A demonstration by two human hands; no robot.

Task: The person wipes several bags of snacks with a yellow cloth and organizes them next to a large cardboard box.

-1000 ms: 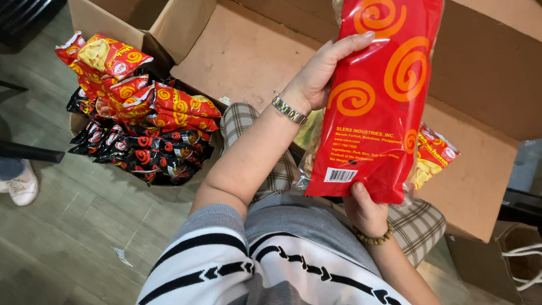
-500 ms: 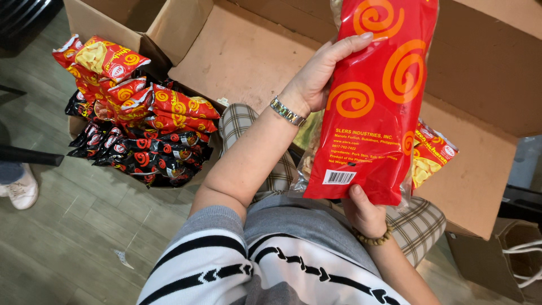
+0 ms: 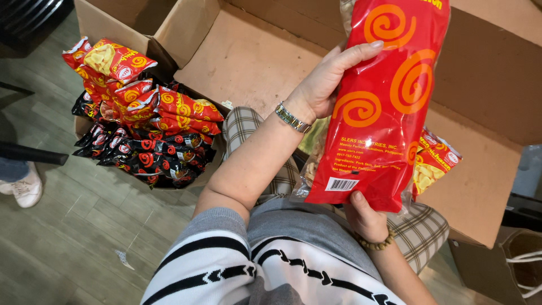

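A tall red snack bag (image 3: 379, 113) with orange spirals stands upright in front of me, its back face toward the camera. My left hand (image 3: 330, 85), with a metal watch on the wrist, grips the bag's left edge near the middle. My right hand (image 3: 366, 217), wearing a bead bracelet, holds the bag's bottom seam from below. Another red and yellow snack bag (image 3: 432, 164) lies on my lap behind the held one, partly hidden.
A pile of red snack bags (image 3: 141, 101) on top of black ones (image 3: 149, 158) fills a cardboard box at the left. A large open cardboard box (image 3: 254, 56) lies ahead. Someone's white shoe (image 3: 22, 189) is at the far left. A paper bag (image 3: 522, 265) stands at lower right.
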